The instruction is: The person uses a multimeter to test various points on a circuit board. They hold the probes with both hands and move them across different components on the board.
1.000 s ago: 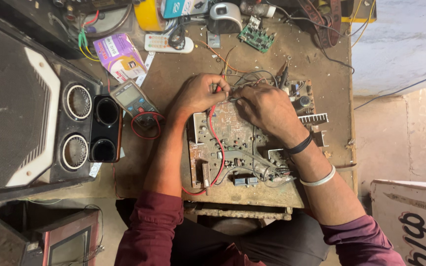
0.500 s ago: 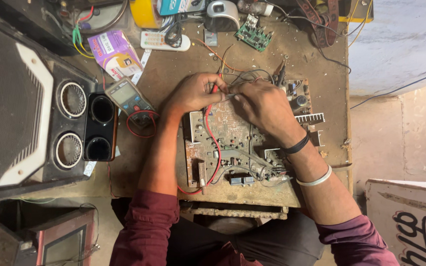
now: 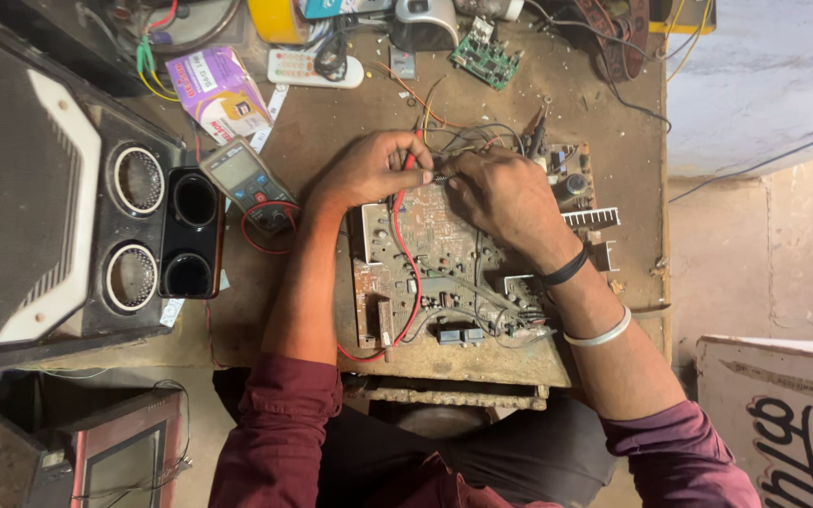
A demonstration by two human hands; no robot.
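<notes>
1. The bare brown wooden desk [image 3: 331, 122] lies open between the grey multimeter with a red lead [image 3: 247, 181] and the large brown circuit board [image 3: 444, 263]; a hand could pass there.
2. The left hand [image 3: 369, 169] and right hand [image 3: 501, 193] crowd the board's far edge, among tangled wires.
3. The black speaker cabinet with round ports [image 3: 157, 240] blocks the desk's left side.
4. The far edge is cluttered by a white remote control [image 3: 312, 68], a small green circuit board [image 3: 486, 56] and a purple-and-white packet [image 3: 218, 89].
</notes>
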